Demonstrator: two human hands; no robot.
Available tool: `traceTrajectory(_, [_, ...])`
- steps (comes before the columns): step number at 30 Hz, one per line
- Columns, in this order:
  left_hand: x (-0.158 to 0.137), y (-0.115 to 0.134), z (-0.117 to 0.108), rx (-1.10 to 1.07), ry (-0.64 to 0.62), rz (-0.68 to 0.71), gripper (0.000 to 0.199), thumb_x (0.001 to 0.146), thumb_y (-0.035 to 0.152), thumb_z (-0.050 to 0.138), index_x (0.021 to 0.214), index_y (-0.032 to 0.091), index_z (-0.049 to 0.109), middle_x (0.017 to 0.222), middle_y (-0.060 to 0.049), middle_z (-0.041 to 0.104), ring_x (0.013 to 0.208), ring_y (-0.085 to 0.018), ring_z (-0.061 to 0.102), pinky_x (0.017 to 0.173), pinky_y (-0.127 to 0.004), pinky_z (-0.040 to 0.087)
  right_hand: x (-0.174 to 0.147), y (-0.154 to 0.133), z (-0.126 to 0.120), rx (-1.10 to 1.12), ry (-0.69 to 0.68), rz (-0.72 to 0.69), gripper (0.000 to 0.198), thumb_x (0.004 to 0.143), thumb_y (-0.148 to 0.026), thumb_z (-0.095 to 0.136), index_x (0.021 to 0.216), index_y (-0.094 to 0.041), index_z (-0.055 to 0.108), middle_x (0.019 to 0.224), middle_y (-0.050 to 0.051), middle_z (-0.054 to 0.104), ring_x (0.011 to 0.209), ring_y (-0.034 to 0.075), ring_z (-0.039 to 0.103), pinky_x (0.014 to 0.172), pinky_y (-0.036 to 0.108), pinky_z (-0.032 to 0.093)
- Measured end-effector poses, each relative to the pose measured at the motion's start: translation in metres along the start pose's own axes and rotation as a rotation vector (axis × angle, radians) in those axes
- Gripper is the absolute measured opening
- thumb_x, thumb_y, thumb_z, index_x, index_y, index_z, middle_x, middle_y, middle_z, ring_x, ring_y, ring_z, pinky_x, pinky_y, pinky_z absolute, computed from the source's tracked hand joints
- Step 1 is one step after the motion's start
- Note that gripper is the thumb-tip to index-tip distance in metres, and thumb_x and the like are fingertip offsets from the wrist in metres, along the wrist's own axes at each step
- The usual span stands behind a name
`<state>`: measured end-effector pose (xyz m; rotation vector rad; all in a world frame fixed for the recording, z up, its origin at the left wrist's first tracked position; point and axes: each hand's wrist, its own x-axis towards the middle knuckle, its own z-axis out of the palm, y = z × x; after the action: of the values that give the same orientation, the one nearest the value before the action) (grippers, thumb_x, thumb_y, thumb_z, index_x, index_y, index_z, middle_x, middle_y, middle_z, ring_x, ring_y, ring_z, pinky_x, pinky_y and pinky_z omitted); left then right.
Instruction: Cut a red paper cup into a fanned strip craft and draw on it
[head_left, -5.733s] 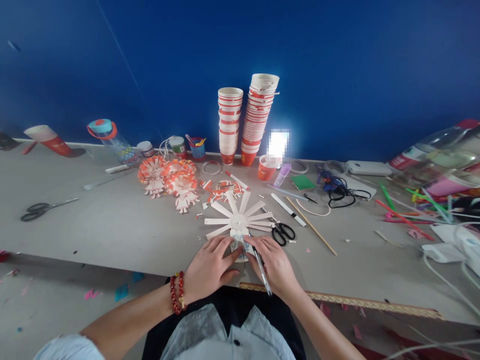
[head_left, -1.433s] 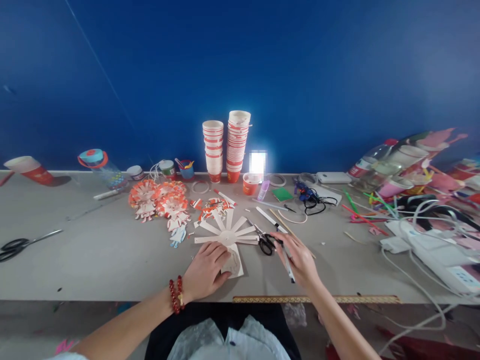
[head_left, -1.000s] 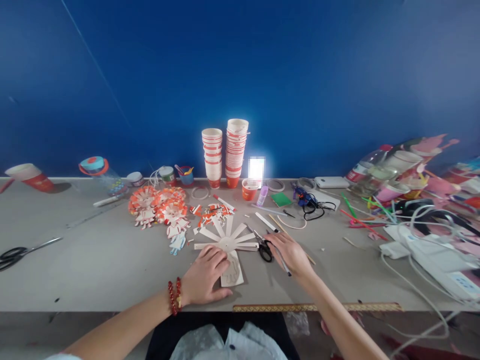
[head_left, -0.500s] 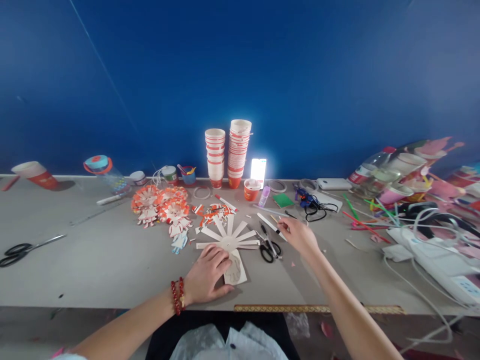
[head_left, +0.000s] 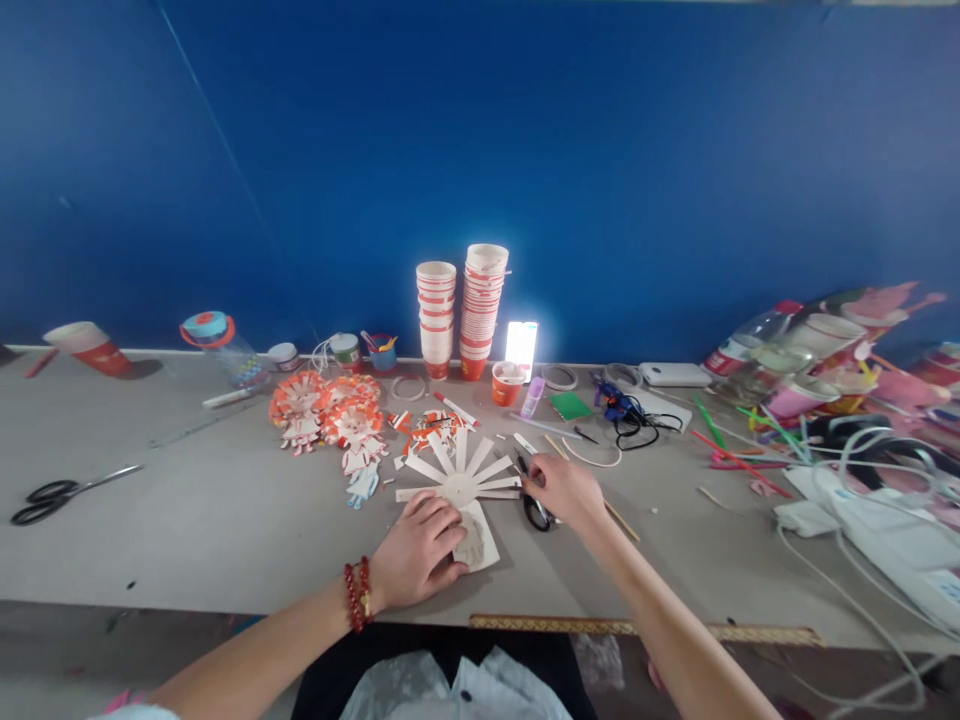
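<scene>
So the left hand (head_left: 420,548) lies flat, pinning a white paper cup cut into a flimsy fan of strips (head_left: 459,482) at frame centre on the grey bench (head_left: 225,520). Right hand (head_left: 564,490) closes over small black-handled scissors (head_left: 535,508) just right of it; I'd grab those by the loops.

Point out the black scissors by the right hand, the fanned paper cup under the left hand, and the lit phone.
black scissors (head_left: 537,511), head view, on the handle loop.
fanned paper cup (head_left: 459,486), head view, on its round base.
lit phone (head_left: 521,344), head view, on the screen.
</scene>
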<state>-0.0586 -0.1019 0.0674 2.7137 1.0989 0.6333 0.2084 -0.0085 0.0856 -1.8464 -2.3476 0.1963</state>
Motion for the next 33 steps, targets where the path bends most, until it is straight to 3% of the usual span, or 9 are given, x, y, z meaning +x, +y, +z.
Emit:
traceTrajectory(4, [-0.001, -0.003, -0.009, -0.021, 0.103, 0.066, 0.014, 0.089, 0.029, 0.055, 0.099, 0.021, 0.061, 0.102, -0.005, 0.067, 0.102, -0.022, 0.057, 0.104, -0.046, 0.035, 0.007, -0.003, 0.002, 0.014, -0.039, 0.027, 0.011, 0.082, -0.032, 0.065, 0.075, -0.023, 0.063, 0.078, -0.001, 0.069, 0.071, 0.017, 0.064, 0.051, 0.023, 0.029])
traceTrajectory(7, [0.001, -0.018, -0.03, -0.036, 0.299, 0.09, 0.014, 0.087, 0.016, 0.054, 0.098, 0.022, 0.06, 0.095, -0.003, 0.069, 0.094, -0.019, 0.06, 0.099, -0.044, 0.041, 0.011, 0.0, -0.001, 0.015, -0.026, 0.057, 0.011, 0.084, -0.03, 0.06, 0.077, -0.023, 0.063, 0.078, -0.001, 0.07, 0.069, 0.016, 0.063, 0.051, 0.023, 0.029])
traceTrajectory(9, [0.009, -0.037, -0.047, -0.02, 0.445, 0.006, 0.015, 0.087, 0.014, 0.053, 0.099, 0.022, 0.06, 0.094, -0.004, 0.069, 0.093, -0.02, 0.061, 0.092, -0.041, 0.046, 0.015, 0.003, -0.004, 0.009, -0.007, 0.075, 0.011, 0.086, -0.03, 0.058, 0.08, -0.023, 0.063, 0.078, 0.0, 0.069, 0.069, 0.017, 0.063, 0.052, 0.023, 0.028])
traceTrajectory(11, [0.022, -0.061, -0.058, 0.008, 0.499, -0.196, 0.014, 0.09, 0.018, 0.051, 0.101, 0.021, 0.06, 0.1, -0.006, 0.067, 0.097, -0.021, 0.06, 0.09, -0.039, 0.047, 0.021, 0.005, -0.007, 0.004, -0.001, 0.084, 0.011, 0.086, -0.031, 0.059, 0.081, -0.023, 0.064, 0.078, 0.001, 0.069, 0.07, 0.018, 0.063, 0.053, 0.023, 0.028])
traceTrajectory(13, [0.038, -0.084, -0.062, 0.011, 0.45, -0.315, 0.013, 0.092, 0.02, 0.048, 0.096, 0.019, 0.061, 0.097, -0.007, 0.067, 0.094, -0.021, 0.061, 0.085, -0.036, 0.048, 0.031, 0.003, -0.008, 0.008, -0.001, 0.074, 0.013, 0.087, -0.034, 0.061, 0.083, -0.022, 0.064, 0.079, 0.003, 0.07, 0.071, 0.019, 0.063, 0.053, 0.023, 0.029])
traceTrajectory(16, [0.059, -0.103, -0.056, 0.001, 0.358, -0.321, 0.015, 0.091, 0.022, 0.051, 0.082, 0.019, 0.063, 0.083, -0.004, 0.066, 0.077, -0.018, 0.062, 0.072, -0.031, 0.049, 0.054, -0.011, -0.007, 0.03, 0.009, 0.018, 0.02, 0.093, -0.039, 0.054, 0.093, -0.021, 0.064, 0.088, 0.005, 0.071, 0.079, 0.02, 0.064, 0.058, 0.024, 0.034])
traceTrajectory(24, [0.06, -0.076, -0.034, -0.018, 0.177, -0.168, 0.012, 0.09, 0.024, 0.056, 0.085, 0.02, 0.067, 0.093, -0.004, 0.068, 0.091, -0.019, 0.062, 0.087, -0.034, 0.048, 0.126, -0.067, 0.013, 0.065, -0.141, -0.111, 0.023, 0.094, -0.037, 0.059, 0.101, -0.015, 0.064, 0.102, 0.005, 0.065, 0.088, 0.019, 0.063, 0.077, 0.035, 0.052])
traceTrajectory(29, [0.04, -0.074, -0.03, -0.001, 0.19, -0.196, 0.013, 0.09, 0.024, 0.055, 0.095, 0.02, 0.066, 0.104, -0.007, 0.066, 0.099, -0.023, 0.061, 0.088, -0.04, 0.049, 0.136, -0.064, 0.012, 0.074, -0.179, -0.097, 0.022, 0.096, -0.034, 0.058, 0.107, -0.015, 0.062, 0.105, 0.006, 0.064, 0.09, 0.019, 0.064, 0.079, 0.037, 0.055])
traceTrajectory(33, [0.038, -0.077, -0.03, -0.001, 0.268, -0.238, 0.021, 0.092, 0.024, 0.052, 0.11, 0.02, 0.061, 0.121, -0.009, 0.06, 0.111, -0.023, 0.057, 0.1, -0.043, 0.044, 0.13, -0.057, 0.006, 0.088, -0.162, -0.069, 0.024, 0.098, -0.036, 0.055, 0.108, -0.015, 0.062, 0.104, 0.006, 0.065, 0.09, 0.019, 0.064, 0.08, 0.038, 0.054])
